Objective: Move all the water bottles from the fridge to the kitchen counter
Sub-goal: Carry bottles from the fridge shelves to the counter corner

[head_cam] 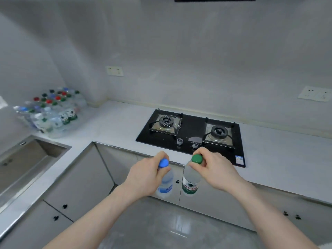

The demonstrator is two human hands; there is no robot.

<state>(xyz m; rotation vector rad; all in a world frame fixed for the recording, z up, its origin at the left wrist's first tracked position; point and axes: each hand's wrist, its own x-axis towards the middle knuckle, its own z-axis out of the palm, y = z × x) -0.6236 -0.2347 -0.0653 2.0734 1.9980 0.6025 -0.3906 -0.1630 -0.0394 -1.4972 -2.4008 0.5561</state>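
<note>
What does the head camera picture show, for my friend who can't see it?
A person's left hand holds a blue-capped water bottle and the right hand a green-capped water bottle by their necks, in front of a white kitchen counter. A cluster of bottles stands in the counter's left corner, beside a gas stove.

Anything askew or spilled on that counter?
No spill visible. The bottle cluster in the left corner is untidy: at its left edge some bottles lie tipped rather than upright. On the hob, the left burner's pan support looks askew.
</note>
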